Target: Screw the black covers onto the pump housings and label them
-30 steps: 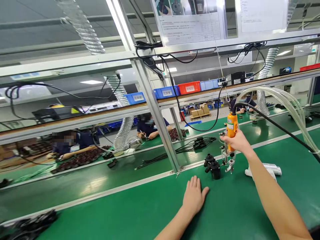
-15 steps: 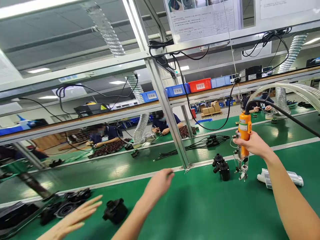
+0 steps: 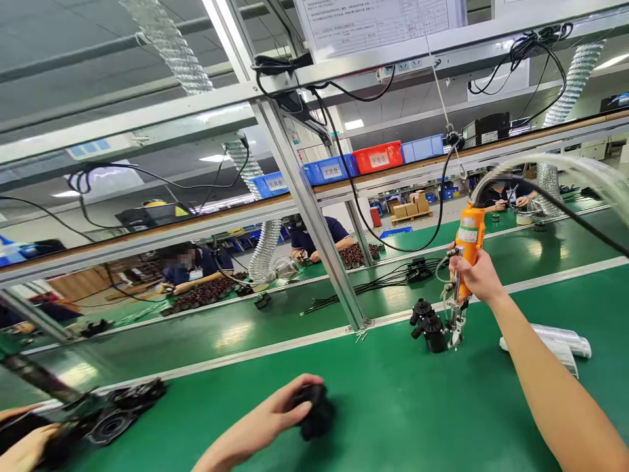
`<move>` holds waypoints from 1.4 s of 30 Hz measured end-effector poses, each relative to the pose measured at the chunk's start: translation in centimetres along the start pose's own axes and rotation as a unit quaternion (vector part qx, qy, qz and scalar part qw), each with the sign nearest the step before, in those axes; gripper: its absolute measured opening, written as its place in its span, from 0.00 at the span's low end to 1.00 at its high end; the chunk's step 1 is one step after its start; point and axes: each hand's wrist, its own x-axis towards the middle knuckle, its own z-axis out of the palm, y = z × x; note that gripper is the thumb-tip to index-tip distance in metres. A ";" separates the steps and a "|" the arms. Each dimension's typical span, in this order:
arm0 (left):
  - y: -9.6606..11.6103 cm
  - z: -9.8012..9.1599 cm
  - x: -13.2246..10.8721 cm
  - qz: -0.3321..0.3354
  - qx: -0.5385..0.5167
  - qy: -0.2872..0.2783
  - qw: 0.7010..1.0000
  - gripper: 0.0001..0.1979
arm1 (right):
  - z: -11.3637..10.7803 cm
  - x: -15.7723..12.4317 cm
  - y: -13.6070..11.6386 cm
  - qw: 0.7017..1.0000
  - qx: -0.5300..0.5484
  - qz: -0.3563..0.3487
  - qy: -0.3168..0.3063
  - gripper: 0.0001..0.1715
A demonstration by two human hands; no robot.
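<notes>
Near the front middle of the green bench, my left hand [image 3: 275, 413] has its fingers closed round a black pump [image 3: 317, 413], slightly blurred. My right hand [image 3: 479, 275] grips the body of an orange electric screwdriver [image 3: 469, 233], which hangs upright with a slight tilt. The screwdriver's metal tip [image 3: 456, 337] is just right of two black pumps [image 3: 432, 330] that stand close together on the bench. My palm hides part of the screwdriver's lower body.
At the lower left, another person's hand [image 3: 32, 446] is beside a pile of black parts [image 3: 113, 419]. A roll of clear plastic [image 3: 565, 341] lies at right. A metal post [image 3: 314, 229] rises at the bench's back edge, with small screws [image 3: 361, 337] at its foot.
The black pump, earlier alone on the bench near the other person's hand, is now in my left hand, farther right. That person's hand has drawn left. The screwdriver has tilted and come nearer the two pumps.
</notes>
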 end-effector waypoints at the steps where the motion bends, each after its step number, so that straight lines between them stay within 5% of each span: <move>1: 1.3 2.6 1.5 0.036 -0.028 -0.030 0.998 0.32 | 0.2 -0.3 -1.0 1.000 -0.005 -0.011 0.021 0.34; 7: 8.1 17.2 11.3 0.154 -0.207 -0.166 0.952 0.31 | 2.2 -3.6 -6.8 0.988 -0.053 -0.079 0.121 0.30; 11: 9.2 21.2 13.6 0.193 -0.247 -0.134 0.940 0.25 | 3.3 -4.6 -8.3 0.988 -0.054 -0.074 0.123 0.31; 33: 9.6 21.6 13.3 0.214 -0.243 -0.126 0.938 0.26 | 4.9 -5.2 -8.2 0.983 -0.097 -0.079 0.131 0.28; 42: 9.4 22.0 13.3 0.200 -0.282 -0.124 0.930 0.26 | 8.0 -5.0 -6.2 0.992 -0.098 -0.028 0.081 0.26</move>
